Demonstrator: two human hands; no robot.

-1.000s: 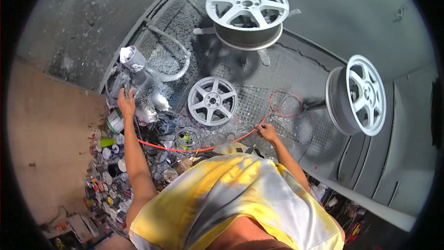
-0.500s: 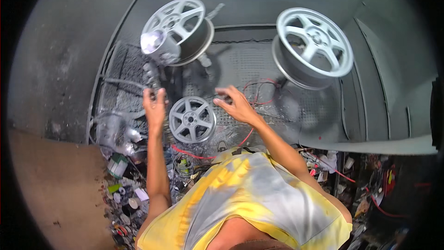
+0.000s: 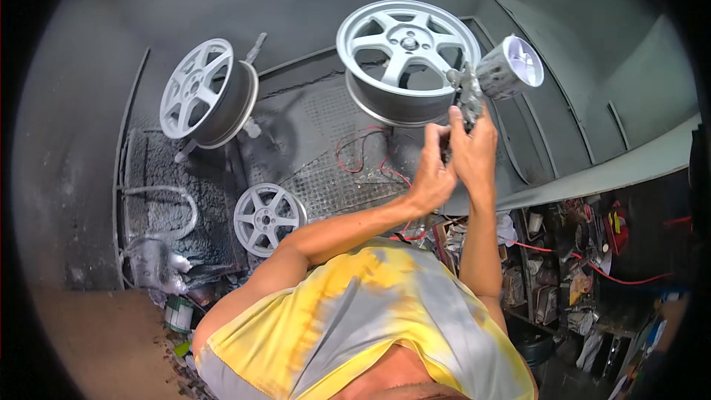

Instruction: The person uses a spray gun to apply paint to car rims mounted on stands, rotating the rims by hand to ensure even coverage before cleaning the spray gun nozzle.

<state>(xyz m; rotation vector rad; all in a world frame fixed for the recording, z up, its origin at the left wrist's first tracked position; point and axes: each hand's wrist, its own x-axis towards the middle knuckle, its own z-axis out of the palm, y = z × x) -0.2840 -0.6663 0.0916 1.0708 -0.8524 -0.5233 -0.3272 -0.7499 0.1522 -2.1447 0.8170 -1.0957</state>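
The gun (image 3: 468, 90) is at the right, near the far wheel (image 3: 409, 43), which it could knock if swung left. The right hand (image 3: 475, 150) has its grip closed round the handle; whether the left hand (image 3: 432, 181) holds anything, one cannot tell. The tilted cup (image 3: 498, 78) shows pale contents (image 3: 526, 67), which might spill if tipped further.

The one view looks steeply down and forward from the wearer's head, over the shirt (image 3: 363, 304), which is nearest and fills the lower middle. Beyond it come the left hand (image 3: 432, 182) and right hand (image 3: 475, 152), right of centre, then the floor (image 3: 322, 178), with the back wall (image 3: 289, 0) farthest off. The wide fisheye lens bows straight edges and leaves black corners.
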